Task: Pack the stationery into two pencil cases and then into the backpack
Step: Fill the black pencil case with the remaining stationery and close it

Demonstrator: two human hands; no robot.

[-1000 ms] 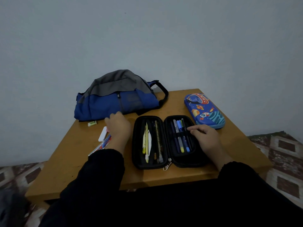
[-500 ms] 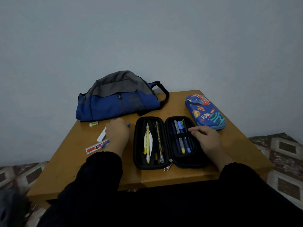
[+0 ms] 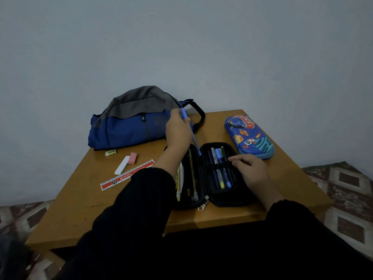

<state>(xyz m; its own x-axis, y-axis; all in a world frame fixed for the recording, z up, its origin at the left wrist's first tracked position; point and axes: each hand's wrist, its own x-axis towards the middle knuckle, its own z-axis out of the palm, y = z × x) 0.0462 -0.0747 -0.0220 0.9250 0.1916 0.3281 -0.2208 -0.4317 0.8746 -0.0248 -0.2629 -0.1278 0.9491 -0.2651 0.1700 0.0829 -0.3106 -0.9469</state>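
Note:
An open black pencil case [image 3: 222, 197] lies at the table's front, several pens and pencils strapped into both halves. My left hand [image 3: 178, 131] grips a blue pen [image 3: 194, 138] above the case's left half, its tip pointing down at the hinge. My right hand [image 3: 251, 168] rests on the right half, fingertips touching the pens there. A shut blue space-print pencil case [image 3: 250, 136] sits at the right. The blue and grey backpack [image 3: 133, 120] lies at the back.
On the wooden table [image 3: 80, 199] to the left lie a red ruler [image 3: 127, 175], a white eraser [image 3: 122, 165], a pink eraser [image 3: 133, 158] and a small green-white eraser [image 3: 110, 152]. Patterned floor surrounds the table; a wall stands behind.
My left hand has lifted a blue pen from the items at the left and carried it right, over the black case. The ruler and erasers are now uncovered. My right hand has stayed put.

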